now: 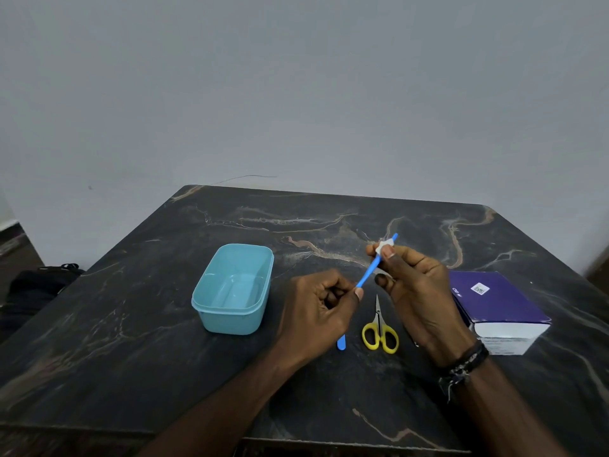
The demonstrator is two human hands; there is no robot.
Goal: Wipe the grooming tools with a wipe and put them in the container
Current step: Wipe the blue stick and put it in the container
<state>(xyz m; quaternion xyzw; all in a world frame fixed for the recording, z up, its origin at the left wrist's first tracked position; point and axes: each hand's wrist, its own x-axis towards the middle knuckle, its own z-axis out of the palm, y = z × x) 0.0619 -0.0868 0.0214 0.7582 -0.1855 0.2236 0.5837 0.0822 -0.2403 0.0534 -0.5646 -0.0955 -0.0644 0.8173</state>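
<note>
Hands point(362, 291) wiping blue tool point(369, 273); scissors point(379, 329) beneath, container point(211, 311) left.

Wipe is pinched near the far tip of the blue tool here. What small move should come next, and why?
Probably draw the wipe down the blue tool toward the left hand. The right hand pinches the wipe near the far tip, so the shaft below looks unwiped. The container is empty, and the scissors lie on the table.
</note>
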